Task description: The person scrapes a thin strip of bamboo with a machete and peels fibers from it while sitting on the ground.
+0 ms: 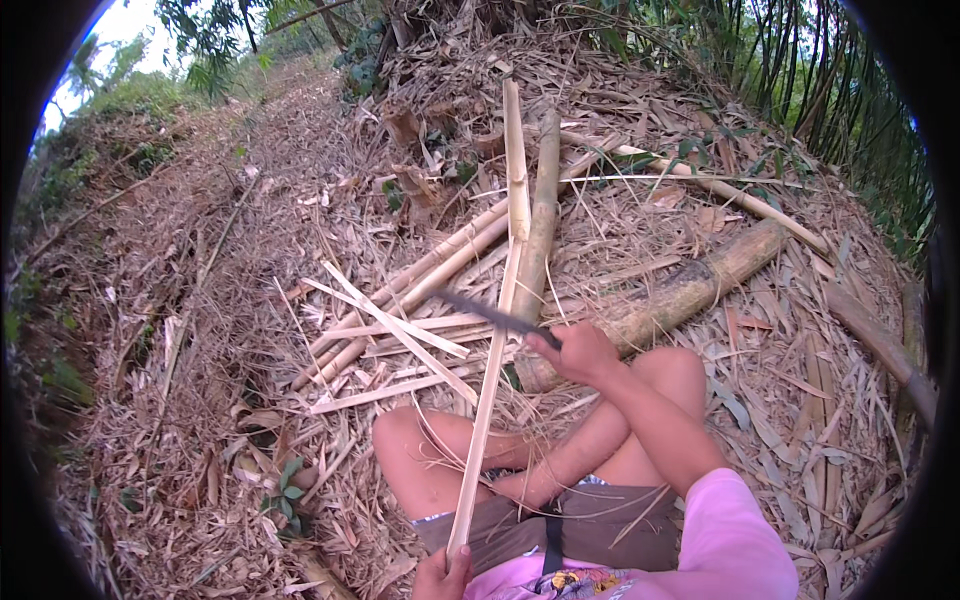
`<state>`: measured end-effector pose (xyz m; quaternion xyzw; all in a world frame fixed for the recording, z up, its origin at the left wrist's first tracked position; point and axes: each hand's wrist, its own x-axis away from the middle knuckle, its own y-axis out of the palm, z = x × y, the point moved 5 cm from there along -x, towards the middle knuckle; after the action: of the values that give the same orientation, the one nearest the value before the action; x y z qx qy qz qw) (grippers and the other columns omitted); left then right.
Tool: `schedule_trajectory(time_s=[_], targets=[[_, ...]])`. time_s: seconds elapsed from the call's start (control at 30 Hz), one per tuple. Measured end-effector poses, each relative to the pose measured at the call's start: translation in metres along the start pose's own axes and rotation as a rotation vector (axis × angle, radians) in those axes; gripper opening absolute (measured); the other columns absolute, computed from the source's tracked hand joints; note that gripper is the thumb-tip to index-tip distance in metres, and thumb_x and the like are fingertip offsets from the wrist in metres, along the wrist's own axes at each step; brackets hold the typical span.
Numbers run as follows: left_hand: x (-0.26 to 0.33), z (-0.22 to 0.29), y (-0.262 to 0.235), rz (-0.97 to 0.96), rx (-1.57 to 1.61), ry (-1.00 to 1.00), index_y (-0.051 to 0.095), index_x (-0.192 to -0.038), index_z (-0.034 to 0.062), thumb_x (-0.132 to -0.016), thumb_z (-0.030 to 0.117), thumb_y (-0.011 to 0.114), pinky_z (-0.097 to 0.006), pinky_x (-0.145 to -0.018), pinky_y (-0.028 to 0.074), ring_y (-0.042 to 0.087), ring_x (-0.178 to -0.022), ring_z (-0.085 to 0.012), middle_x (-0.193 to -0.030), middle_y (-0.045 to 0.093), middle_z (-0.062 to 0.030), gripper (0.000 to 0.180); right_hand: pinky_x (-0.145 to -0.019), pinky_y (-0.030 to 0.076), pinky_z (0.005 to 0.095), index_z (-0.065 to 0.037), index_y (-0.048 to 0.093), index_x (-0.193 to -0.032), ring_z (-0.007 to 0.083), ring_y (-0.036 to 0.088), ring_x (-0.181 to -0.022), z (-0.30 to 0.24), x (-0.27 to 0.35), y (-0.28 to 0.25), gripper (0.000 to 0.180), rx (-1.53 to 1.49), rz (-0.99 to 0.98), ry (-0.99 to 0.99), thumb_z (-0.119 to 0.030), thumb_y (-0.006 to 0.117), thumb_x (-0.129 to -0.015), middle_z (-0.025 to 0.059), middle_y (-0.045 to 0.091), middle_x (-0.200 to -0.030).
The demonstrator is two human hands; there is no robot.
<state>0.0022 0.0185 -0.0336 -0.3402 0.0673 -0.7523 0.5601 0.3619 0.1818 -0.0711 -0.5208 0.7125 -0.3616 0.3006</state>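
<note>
My left hand [443, 575], at the bottom edge, is closed round the near end of a long split bamboo strip [487, 400]. The pale strip runs up and away from my lap, with a joint and a wider piece at its far part. My right hand [582, 353] grips the handle of a long dark-bladed knife [468, 304]. The blade points left and lies across the strip around its middle; whether it cuts in cannot be made out. Both legs are crossed beneath, with thin shavings on my knee and brown shorts [620, 525].
Several split bamboo strips [420, 345] lie crossed on the ground to the left of the blade. A thick bamboo log [690, 295] lies at the right, and another bamboo pole [541, 210] beyond the strip. Cut stumps [418, 190] stand farther off among dry leaves, with green bamboo stems [815, 90] at far right.
</note>
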Motion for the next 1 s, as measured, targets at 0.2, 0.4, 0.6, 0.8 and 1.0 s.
schedule_trajectory(time_s=[0.2,0.4,0.6,0.8,1.0], targets=[[0.013,-0.028,-0.015,-0.057,-0.03,-0.096,0.058,-0.077,0.0055,-0.099,0.029,0.052,-0.031,-0.05,0.038,0.046,-0.055,-0.0119,-0.06,0.05,0.0002,0.033,-0.068,0.053,0.0484,-0.002,0.072,-0.076,0.0403,0.067,-0.071,0.049,-0.03,-0.002,0.076,-0.154,-0.099,0.213,-0.073,0.048,-0.086,0.0223,0.066,-0.071],[0.012,-0.009,-0.005,-0.059,-0.071,-0.115,0.058,-0.074,0.0054,-0.098,0.027,0.054,-0.031,-0.05,0.038,0.046,-0.055,-0.0117,-0.059,0.05,0.0006,0.032,-0.066,0.052,0.0467,-0.003,0.07,-0.072,0.0396,0.067,-0.072,0.033,-0.023,0.007,0.073,-0.117,-0.003,0.001,-0.071,0.05,-0.086,0.0211,0.066,-0.071],[0.023,-0.015,-0.024,0.025,-0.097,-0.118,0.06,-0.074,0.0044,-0.097,0.024,0.055,-0.031,-0.047,0.036,0.046,-0.051,-0.0119,-0.057,0.05,0.0008,0.03,-0.066,0.051,0.0481,-0.005,0.071,-0.08,0.0376,0.067,-0.07,0.059,-0.039,-0.004,0.074,-0.159,-0.067,0.117,-0.074,0.045,-0.086,0.0197,0.066,-0.07],[0.021,-0.027,-0.015,0.002,-0.14,-0.088,0.061,-0.074,0.0039,-0.097,0.025,0.055,-0.031,-0.045,0.036,0.048,-0.052,-0.0112,-0.058,0.052,0.0005,0.032,-0.064,0.051,0.0466,-0.008,0.07,-0.077,0.0382,0.064,-0.065,0.025,-0.014,0.01,0.065,-0.136,0.015,0.009,-0.068,0.048,-0.089,0.0181,0.062,-0.063],[0.028,-0.069,-0.046,0.066,-0.077,-0.201,0.06,-0.07,0.0076,-0.096,0.032,0.057,-0.029,-0.043,0.033,0.044,-0.049,-0.0073,-0.055,0.05,0.0026,0.036,-0.056,0.051,0.044,0.003,0.067,-0.07,0.0332,0.065,-0.058,0.12,-0.061,0.03,0.079,-0.365,0.329,0.445,-0.069,0.043,-0.091,0.019,0.061,-0.059]])
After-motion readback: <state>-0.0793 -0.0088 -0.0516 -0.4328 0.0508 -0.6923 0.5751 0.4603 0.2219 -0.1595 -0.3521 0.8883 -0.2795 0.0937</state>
